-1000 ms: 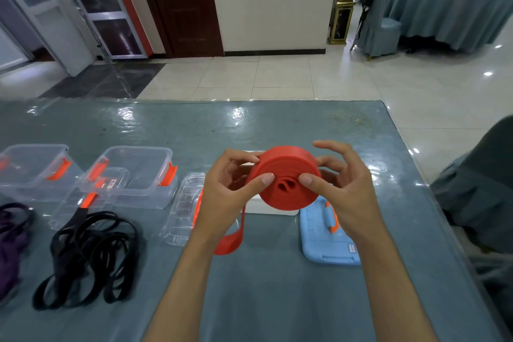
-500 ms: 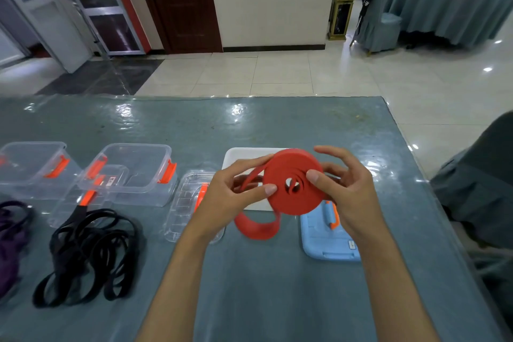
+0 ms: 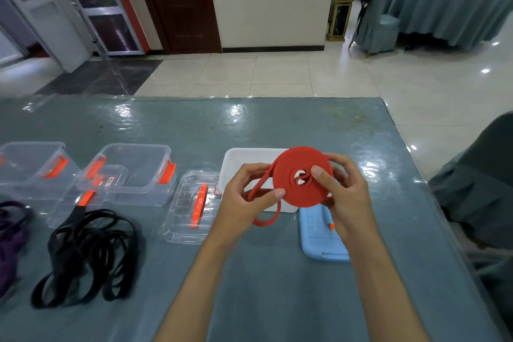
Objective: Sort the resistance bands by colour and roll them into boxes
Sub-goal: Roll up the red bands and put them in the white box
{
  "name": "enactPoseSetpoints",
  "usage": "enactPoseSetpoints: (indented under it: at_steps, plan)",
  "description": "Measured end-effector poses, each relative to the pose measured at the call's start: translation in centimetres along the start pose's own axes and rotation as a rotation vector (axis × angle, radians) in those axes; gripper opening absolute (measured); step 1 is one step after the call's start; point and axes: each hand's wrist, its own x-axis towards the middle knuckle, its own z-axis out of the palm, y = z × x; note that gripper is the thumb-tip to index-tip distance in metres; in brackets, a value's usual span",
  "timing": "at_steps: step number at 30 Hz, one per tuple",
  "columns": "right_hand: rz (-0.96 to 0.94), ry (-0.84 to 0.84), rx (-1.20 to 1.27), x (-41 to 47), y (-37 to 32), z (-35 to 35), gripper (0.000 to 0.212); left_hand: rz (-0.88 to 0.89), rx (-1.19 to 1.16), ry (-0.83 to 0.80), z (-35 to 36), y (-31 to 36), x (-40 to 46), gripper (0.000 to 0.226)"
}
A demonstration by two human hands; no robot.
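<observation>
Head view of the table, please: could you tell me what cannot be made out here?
- White opaque box, head view: the inside is hidden by the rolled red resistance band and both hands.
- Purple bands: cut off by the left edge.
- Light blue lid: partly covered by the right hand.
- Small label in the clear box: too small to read.

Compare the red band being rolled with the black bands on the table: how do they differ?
The red band is wound into a tight flat coil with a short loose tail; the black bands lie in a loose tangled heap. The red band is held above the table by the left hand and right hand; the black bands rest untouched on the table. Neither is boxed yet.
</observation>
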Motion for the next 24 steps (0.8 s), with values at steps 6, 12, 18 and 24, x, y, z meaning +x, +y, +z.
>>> enactPoseSetpoints:
  at_steps: [6,12,18,24]
  plan:
    - [0.158,-0.145,-0.08,0.6,-0.4,-1.5,0.046,-0.016,0.005,0.015,-0.4,-0.7,-0.3,0.044]
    - [0.069,0.042,0.035,0.3,0.5,-0.7,0.047,-0.029,-0.088,0.227,2.0,-1.7,-0.3,0.048]
    - [-0.015,0.213,0.063,0.3,1.9,0.3,0.027,-0.073,-0.192,0.309,3.5,-3.2,-1.1,0.047]
    - [-0.028,0.349,0.086,0.3,4.4,1.6,0.037,-0.305,-0.55,0.391,4.4,-4.3,-1.2,0.056]
